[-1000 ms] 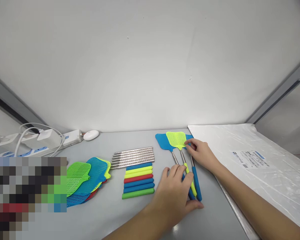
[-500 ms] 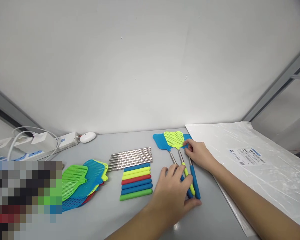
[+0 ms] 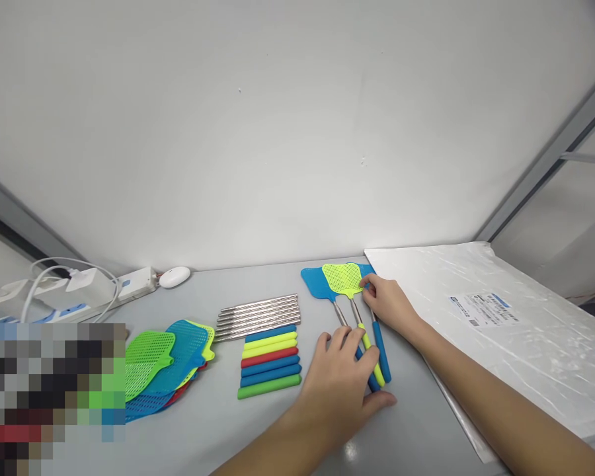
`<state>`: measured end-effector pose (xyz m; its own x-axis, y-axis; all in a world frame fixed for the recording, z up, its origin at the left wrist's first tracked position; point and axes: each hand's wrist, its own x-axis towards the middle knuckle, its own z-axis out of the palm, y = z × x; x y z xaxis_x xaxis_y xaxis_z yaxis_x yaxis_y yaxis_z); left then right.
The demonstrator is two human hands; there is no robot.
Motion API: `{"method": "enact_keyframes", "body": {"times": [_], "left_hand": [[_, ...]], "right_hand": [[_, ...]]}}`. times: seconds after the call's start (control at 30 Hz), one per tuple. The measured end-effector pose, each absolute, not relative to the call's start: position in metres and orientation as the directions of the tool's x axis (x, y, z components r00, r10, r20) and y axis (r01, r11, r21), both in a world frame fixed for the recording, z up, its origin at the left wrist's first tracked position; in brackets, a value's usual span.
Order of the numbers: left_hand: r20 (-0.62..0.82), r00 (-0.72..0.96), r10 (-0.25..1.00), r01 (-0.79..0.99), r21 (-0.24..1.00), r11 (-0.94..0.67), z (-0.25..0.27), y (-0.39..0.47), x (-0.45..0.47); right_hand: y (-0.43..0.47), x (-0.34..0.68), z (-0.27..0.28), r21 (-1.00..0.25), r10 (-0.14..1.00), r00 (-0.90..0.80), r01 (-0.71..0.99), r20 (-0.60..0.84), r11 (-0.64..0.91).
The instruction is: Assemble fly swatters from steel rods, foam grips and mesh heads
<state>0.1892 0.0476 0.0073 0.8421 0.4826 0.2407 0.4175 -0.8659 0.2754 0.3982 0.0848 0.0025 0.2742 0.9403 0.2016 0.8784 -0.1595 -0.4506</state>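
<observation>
The left hand [image 3: 337, 367] arches over the handles of three fly swatters lying side by side on the grey table [image 3: 203, 443], its thumb spread by their ends; whether it grips cannot be told. To its left lie a row of coloured handle grips [image 3: 270, 362] and a pile of loose mesh swatter heads [image 3: 183, 354], with metal rods [image 3: 258, 317] just beyond the grips. The right hand [image 3: 389, 301] has thumb and forefinger close together by the yellow-green swatter [image 3: 344, 279]; a pinch cannot be confirmed. That swatter's head overlaps those of the left blue swatter [image 3: 316, 283] and right blue swatter [image 3: 383, 354].
</observation>
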Motion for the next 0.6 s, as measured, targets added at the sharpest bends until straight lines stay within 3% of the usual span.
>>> {"method": "enact_keyframes", "body": {"times": [0.6], "left_hand": [[0.245,0.828,0.504,0.437,0.28,-0.855,0.0093,0.0476,0.1974]], "right_hand": [[0.0843,0.3898,0.0013,-0.411,0.937,0.294,0.89,0.189,-0.197]]}}
